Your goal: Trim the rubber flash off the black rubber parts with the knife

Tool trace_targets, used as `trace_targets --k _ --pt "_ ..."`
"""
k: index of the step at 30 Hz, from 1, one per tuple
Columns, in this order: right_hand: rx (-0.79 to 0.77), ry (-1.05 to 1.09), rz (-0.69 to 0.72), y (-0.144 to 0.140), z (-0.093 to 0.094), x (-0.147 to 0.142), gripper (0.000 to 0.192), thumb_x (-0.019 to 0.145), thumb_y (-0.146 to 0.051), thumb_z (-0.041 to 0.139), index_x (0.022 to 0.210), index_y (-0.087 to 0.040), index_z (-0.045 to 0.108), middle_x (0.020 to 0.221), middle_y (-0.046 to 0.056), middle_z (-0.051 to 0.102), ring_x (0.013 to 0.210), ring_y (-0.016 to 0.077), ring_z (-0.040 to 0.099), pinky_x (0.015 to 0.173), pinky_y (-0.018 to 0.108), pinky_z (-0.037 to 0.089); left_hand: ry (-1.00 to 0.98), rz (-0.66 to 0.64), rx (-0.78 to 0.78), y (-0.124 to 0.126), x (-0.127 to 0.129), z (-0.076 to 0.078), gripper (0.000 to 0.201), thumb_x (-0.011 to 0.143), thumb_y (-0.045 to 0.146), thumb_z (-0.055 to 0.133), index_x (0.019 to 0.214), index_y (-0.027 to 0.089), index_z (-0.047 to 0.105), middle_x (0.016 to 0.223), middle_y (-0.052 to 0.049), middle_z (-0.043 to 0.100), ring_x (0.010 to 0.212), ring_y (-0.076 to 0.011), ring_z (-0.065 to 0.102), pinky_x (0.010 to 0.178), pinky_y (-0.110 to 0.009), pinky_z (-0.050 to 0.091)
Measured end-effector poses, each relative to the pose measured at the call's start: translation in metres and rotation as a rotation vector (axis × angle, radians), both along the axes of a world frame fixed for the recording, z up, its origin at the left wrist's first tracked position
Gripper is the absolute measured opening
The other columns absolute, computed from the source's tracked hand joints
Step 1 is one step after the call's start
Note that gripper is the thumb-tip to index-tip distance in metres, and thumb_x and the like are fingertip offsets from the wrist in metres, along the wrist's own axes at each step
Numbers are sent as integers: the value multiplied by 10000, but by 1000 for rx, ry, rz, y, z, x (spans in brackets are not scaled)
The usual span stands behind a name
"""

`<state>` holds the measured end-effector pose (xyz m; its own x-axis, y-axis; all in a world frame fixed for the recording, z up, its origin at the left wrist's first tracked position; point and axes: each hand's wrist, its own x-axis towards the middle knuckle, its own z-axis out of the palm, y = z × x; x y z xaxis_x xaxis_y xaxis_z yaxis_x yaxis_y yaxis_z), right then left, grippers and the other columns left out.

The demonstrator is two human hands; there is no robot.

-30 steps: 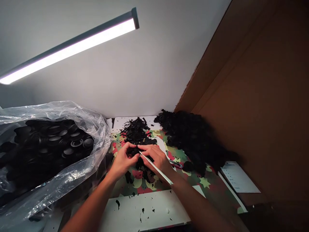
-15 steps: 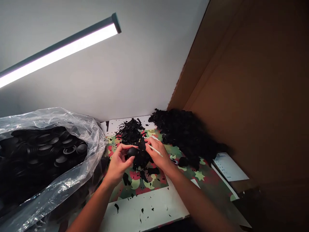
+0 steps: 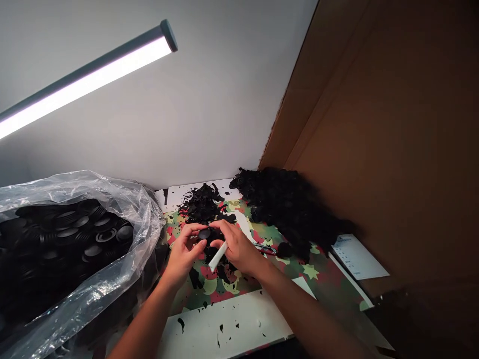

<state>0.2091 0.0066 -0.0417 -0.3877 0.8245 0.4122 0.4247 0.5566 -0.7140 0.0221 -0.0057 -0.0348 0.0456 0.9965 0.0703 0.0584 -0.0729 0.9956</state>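
Observation:
A small round black part (image 3: 204, 234), perhaps rubber, is pinched between the thumb and fingers of my left hand (image 3: 181, 254). My right hand (image 3: 237, 249) is closed around a slim white tool (image 3: 217, 257) whose wider end points down toward me; its other end is hidden in the hand. The right fingertips reach the far right edge of the black part. Beneath both hands lie black scraps (image 3: 224, 273) on a camouflage-patterned sheet (image 3: 269, 234).
On the left stands a clear plastic bag (image 3: 149, 219) of black ribbed round parts (image 3: 69, 233). A large heap of black scraps (image 3: 288, 209) lies right, a smaller pile (image 3: 202, 202) behind my hands. Cardboard (image 3: 374, 149) walls the right side, near a white card (image 3: 359, 257).
My right hand has turned and moved down-left, bringing its fingers to the black part. The white tool now points toward me on the left. My left hand keeps its hold.

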Motion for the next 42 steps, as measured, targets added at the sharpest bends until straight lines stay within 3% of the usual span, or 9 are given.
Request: trace_targets --k 5,10,16,21,25,29,35,42 --pt "58 -272 10 4 2 -1 44 982 -207 595 966 -213 554 909 37 670 767 195 608 718 293 411 160 -83 100 1 -2 5 269 776 339 730 1014 213 720 975 -53 674 897 -217 647 783 -315 516" --pt "86 -318 69 5 4 -1 216 1001 -137 530 800 -210 506 776 -6 618 665 154 528 669 270 346 363 -174 183 6 -7 15 353 816 369 719 1143 236 715 965 -56 675 898 -226 638 796 -332 512" --pt "46 -256 133 8 3 -2 238 988 -110 517 774 -209 488 754 -18 596 675 142 521 662 255 340 519 -201 274 10 -8 15 144 877 329 645 935 223 723 897 -59 678 847 -232 622 758 -330 494" --pt "-55 -116 199 10 7 -1 324 1001 -165 489 697 -217 390 710 -32 535 663 134 489 632 234 336 466 -87 285 7 -2 6 150 895 285 557 899 213 688 845 -41 667 794 -213 607 735 -318 480" --pt "-81 -110 275 12 7 4 345 1027 -228 449 687 -212 390 682 -43 502 626 122 456 605 228 315 461 -104 257 5 -1 9 146 871 305 576 856 214 689 803 -31 656 756 -204 600 709 -308 464" --pt "99 -196 262 10 2 3 362 1017 -219 447 657 -205 419 625 -48 497 575 111 433 592 244 282 421 -131 212 4 -1 14 142 837 329 614 804 216 694 770 -25 655 739 -199 590 702 -299 451" --pt "483 -339 103 1 -11 -16 285 960 -153 459 693 -199 548 573 -32 535 539 125 450 568 287 239 115 -24 -59 3 6 7 313 749 492 677 669 190 655 642 0 596 631 -164 501 589 -266 388" --pt "594 -420 91 -4 -11 -24 269 934 -95 448 713 -198 560 573 -13 542 549 145 452 574 309 245 -241 90 -251 -1 22 -2 482 588 605 808 612 178 584 551 51 492 517 -95 392 491 -224 329"
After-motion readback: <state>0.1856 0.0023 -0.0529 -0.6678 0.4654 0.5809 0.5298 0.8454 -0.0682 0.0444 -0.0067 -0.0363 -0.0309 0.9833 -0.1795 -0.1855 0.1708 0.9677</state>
